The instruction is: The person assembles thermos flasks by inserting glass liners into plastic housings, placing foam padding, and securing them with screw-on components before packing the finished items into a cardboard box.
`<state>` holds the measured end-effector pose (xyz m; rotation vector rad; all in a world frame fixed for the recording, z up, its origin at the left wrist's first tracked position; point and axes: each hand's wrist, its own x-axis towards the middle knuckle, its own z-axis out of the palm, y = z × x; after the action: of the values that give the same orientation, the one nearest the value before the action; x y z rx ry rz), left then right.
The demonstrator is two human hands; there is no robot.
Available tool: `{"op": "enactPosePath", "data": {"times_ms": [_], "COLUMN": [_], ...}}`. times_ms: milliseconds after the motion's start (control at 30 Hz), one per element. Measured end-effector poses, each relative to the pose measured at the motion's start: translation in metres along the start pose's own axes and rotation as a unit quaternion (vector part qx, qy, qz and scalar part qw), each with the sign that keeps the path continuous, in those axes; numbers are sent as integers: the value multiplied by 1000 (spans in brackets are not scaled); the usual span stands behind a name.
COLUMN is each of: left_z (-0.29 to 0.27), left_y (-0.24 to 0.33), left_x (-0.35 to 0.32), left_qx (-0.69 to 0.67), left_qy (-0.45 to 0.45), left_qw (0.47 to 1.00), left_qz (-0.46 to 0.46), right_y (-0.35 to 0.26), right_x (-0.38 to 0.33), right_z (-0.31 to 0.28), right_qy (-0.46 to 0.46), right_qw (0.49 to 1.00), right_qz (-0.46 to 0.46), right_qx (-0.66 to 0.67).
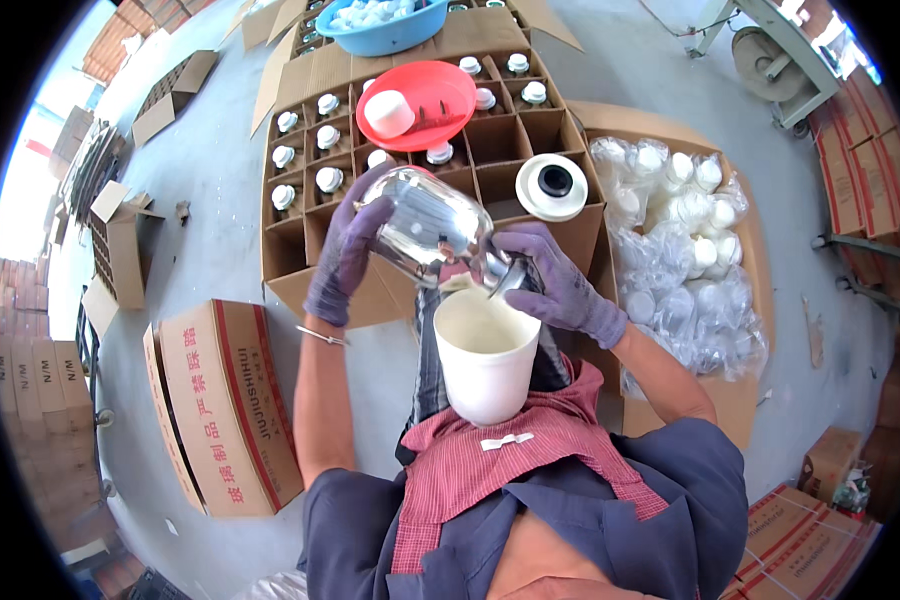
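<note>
White plastic casing is propped in the lap; above it, the silvered glass flask is clamped by left hand and right hand. Tilted entry could crack it.

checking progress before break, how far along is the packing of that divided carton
Done: about ten white-capped pieces fill cells of the divided cardboard carton. In hand: the left hand and right hand, both gloved, hold a shiny silver glass flask liner over a white plastic shell. Left: the empty cells.
</note>
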<state>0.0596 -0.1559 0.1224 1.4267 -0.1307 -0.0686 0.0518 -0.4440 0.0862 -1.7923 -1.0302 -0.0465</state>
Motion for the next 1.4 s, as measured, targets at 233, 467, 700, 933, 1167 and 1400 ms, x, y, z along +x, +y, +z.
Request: {"op": "enactPosePath", "data": {"times_ms": [233,467,700,933,1167,1400], "left_z": [-3,-7,-15,36,62,40], "left_y": [-8,-119,-125,-125,-128,-127], "left_x": [-90,-201,-185,-160,-161,-167], "left_qx": [262,171,209,98,4,-162], "left_qy": [-29,1,-104,-76,-53,-6], "left_qw": [956,976,968,990,993,960], "left_qz": [-125,-135,-91,-71,-105,-230], "right_y": [-13,-29,-53,-74,-85,-80], "right_x": [-120,-115,0,15,23,12], "right_z": [31,74,44,28,26,19], "right_qy": [-15,-10,-67,-53,32,87], "right_qw": [994,994,966,982,996,990], "right_qz": [104,35,-93,-62,-39,-72], "right_qx": [33,105,232,169,72,81]}}
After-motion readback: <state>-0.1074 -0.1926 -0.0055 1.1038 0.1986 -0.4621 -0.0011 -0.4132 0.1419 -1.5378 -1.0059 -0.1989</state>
